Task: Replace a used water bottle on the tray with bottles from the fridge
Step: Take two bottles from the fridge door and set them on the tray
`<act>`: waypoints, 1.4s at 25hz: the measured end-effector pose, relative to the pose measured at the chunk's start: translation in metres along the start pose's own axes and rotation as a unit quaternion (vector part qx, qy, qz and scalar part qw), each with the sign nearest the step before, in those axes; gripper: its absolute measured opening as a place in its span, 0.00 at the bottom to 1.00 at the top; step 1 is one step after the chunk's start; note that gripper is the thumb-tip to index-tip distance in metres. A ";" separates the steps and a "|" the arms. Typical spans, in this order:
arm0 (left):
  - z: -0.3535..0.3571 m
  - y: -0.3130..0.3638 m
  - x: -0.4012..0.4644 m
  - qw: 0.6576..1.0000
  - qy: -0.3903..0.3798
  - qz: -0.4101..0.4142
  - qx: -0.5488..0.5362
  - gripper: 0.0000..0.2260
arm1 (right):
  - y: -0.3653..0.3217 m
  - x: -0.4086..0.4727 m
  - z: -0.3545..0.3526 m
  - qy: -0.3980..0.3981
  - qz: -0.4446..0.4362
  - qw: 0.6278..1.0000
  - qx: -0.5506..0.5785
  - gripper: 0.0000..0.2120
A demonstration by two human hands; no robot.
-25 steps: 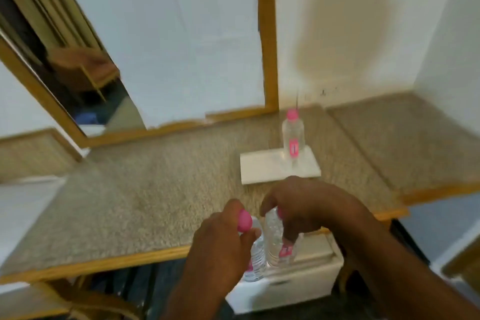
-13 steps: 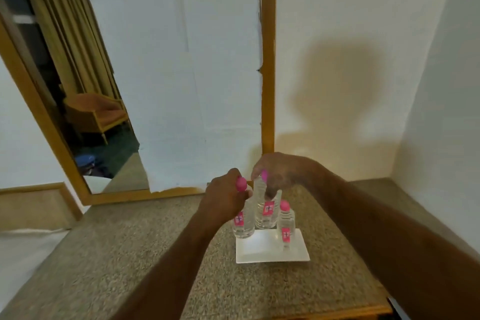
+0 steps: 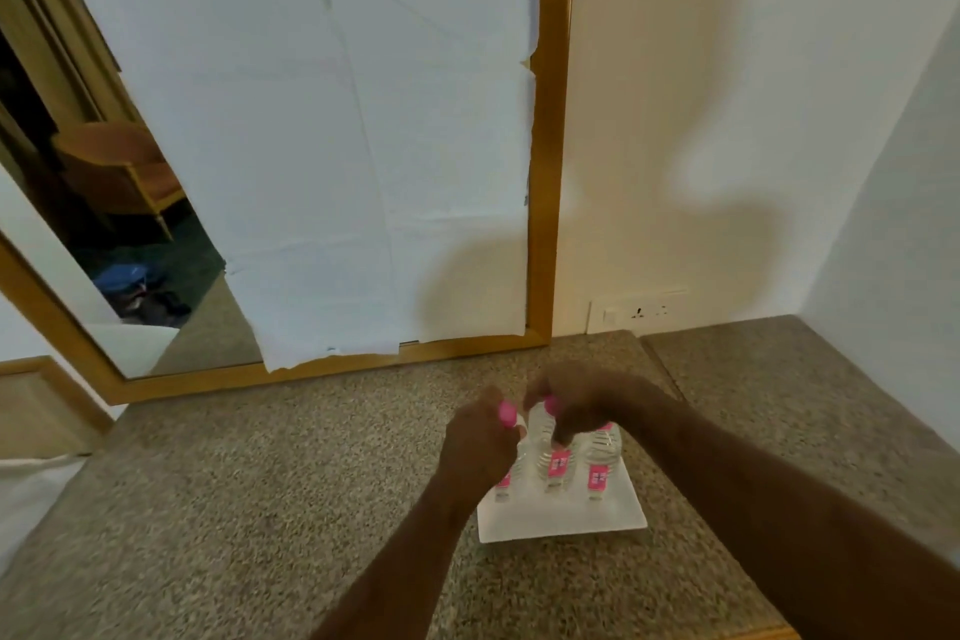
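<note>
Left hand (image 3: 480, 442) closed around the left bottle (image 3: 505, 476), right hand (image 3: 576, 405) closed on the middle bottle (image 3: 555, 457), third bottle (image 3: 600, 463) right, all on white tray (image 3: 563, 517).

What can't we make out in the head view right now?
- Left bottle: mostly hidden behind the left hand.
- Right bottle: its cap is covered by the right hand.
- Whether the held bottles already rest on the tray: motion blur.
- Labels: too small and blurred to read.
- Fill levels: cannot tell.
- Fridge: out of frame.
</note>
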State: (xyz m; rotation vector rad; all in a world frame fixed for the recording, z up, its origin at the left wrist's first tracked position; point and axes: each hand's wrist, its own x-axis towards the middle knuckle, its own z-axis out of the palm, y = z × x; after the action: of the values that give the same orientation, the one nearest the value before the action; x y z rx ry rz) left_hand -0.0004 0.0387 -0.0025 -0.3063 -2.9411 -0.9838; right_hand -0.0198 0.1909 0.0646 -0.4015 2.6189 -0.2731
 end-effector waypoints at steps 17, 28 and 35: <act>0.032 -0.012 0.012 1.000 0.006 -0.004 0.018 0.15 | 0.034 0.027 0.037 -0.015 0.003 1.000 -0.007 0.28; 0.031 -0.016 0.011 0.999 0.013 0.008 0.044 0.15 | 0.028 0.025 0.030 -0.030 0.008 0.999 -0.036 0.28; 0.024 -0.017 0.017 0.999 -0.032 -0.016 0.038 0.16 | 0.026 0.024 0.027 -0.015 0.012 0.999 -0.033 0.27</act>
State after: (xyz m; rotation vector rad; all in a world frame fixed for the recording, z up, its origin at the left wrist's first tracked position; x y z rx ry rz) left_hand -0.0196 0.0422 -0.0302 -0.2942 -3.0415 -0.8782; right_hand -0.0334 0.2046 0.0243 -0.3921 2.6072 -0.1725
